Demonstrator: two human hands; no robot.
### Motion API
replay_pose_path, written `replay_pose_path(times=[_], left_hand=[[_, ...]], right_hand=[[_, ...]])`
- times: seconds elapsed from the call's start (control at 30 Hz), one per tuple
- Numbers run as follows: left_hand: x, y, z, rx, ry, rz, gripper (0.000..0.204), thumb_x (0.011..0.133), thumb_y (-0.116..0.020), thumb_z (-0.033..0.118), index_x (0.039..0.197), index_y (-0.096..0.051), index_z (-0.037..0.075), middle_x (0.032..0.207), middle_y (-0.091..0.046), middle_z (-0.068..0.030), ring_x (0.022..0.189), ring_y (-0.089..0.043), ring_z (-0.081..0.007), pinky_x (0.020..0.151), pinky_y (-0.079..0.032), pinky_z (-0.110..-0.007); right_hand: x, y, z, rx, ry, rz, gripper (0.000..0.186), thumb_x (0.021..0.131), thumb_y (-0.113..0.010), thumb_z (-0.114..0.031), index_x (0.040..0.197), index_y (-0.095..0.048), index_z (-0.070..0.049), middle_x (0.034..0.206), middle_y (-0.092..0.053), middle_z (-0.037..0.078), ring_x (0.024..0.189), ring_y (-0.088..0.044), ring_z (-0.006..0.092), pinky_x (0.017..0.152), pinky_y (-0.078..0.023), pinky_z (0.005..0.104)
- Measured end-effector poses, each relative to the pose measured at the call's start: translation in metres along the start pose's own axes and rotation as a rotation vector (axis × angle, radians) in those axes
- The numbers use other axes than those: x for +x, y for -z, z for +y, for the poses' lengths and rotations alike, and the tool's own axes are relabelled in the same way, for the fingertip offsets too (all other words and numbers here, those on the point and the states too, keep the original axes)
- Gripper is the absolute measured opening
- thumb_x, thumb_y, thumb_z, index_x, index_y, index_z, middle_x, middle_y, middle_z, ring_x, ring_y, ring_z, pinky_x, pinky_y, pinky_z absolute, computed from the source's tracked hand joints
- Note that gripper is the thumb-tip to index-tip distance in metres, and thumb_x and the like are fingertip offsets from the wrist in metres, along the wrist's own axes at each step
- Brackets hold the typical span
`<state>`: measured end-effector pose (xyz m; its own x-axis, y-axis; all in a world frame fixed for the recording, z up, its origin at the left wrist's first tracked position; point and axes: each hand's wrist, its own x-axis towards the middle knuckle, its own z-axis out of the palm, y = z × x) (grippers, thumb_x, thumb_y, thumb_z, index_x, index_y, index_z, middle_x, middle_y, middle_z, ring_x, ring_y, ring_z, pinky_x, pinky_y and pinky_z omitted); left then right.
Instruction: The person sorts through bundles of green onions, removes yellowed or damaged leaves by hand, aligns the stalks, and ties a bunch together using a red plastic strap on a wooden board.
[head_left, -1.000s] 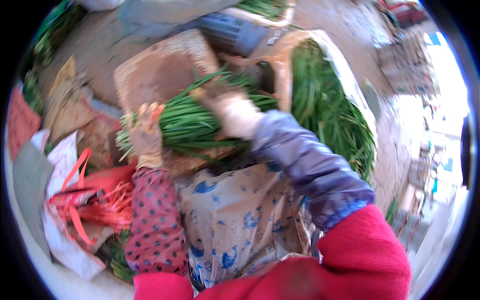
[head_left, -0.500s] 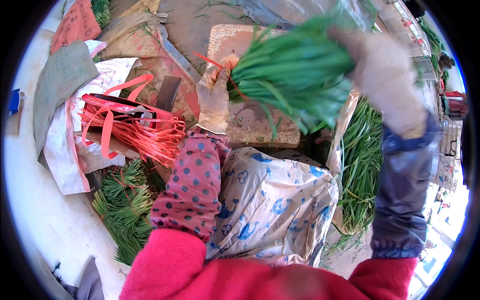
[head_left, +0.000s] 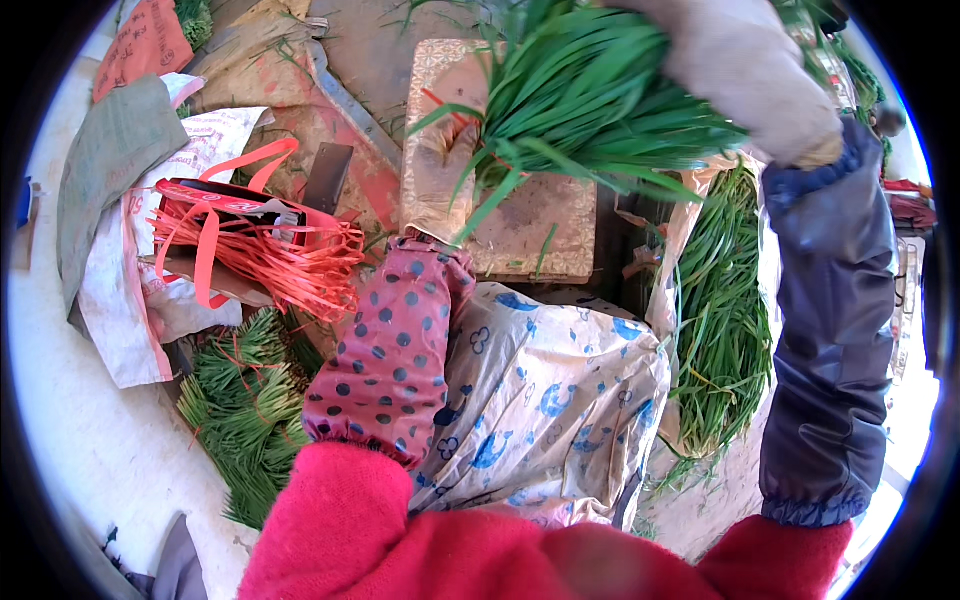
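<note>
My left hand (head_left: 440,175), in a soiled pale glove, is closed round the tied end of a bunch of garlic chives (head_left: 590,95). A bit of red tie (head_left: 432,97) sticks out by its fingers. The long green leaves fan out to the right, over a worn patterned board (head_left: 545,225). Blurred and gloved, my right hand (head_left: 745,75) is at the far side of the leaf tips; its fingers are hidden at the picture's upper edge. Whether it grips any leaves cannot be told.
Red tie strips (head_left: 300,270) lie in a bundle on the left, near a dark flat blade (head_left: 328,178). Below them are several tied bunches of chives (head_left: 245,400). Loose chives (head_left: 725,310) fill a sack at right. A whale-print cloth (head_left: 550,400) covers my lap.
The bunch's leaves have swung upward and fanned apart, with some now drooping over my left hand. My right hand has moved up toward the picture's upper edge. The left keeps its hold.
</note>
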<state>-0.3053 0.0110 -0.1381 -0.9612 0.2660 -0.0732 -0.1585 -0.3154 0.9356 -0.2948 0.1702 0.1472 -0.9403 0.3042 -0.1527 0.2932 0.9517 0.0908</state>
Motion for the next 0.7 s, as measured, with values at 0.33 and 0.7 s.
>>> replay_pose_path(times=[0.33, 0.7], left_hand=[[0.033, -0.001, -0.044, 1.105, -0.681, -0.153, 0.016, 0.090, -0.060, 0.017, 0.099, -0.071, 0.010, 0.121, -0.061, -0.0073, 0.116, -0.052, -0.0241, 0.100, -0.038, -0.040], [0.035, 0.007, -0.053, 1.023, -0.389, -0.296, 0.018, 0.077, -0.071, 0.015, 0.091, -0.066, 0.006, 0.132, -0.053, -0.0158, 0.134, -0.035, -0.0299, 0.107, -0.028, -0.051]], right_hand=[[-0.033, -0.111, 0.090, -0.104, 0.375, -0.020, 0.055, 0.070, -0.078, -0.015, 0.121, -0.059, -0.009, 0.104, -0.066, 0.014, 0.094, -0.064, 0.0279, 0.084, -0.052, 0.0385], [0.031, -0.178, -0.040, -0.145, 0.334, -0.321, 0.017, 0.079, -0.062, -0.014, 0.089, -0.072, -0.006, 0.081, -0.070, 0.013, 0.078, -0.069, 0.0290, 0.062, -0.054, 0.0410]])
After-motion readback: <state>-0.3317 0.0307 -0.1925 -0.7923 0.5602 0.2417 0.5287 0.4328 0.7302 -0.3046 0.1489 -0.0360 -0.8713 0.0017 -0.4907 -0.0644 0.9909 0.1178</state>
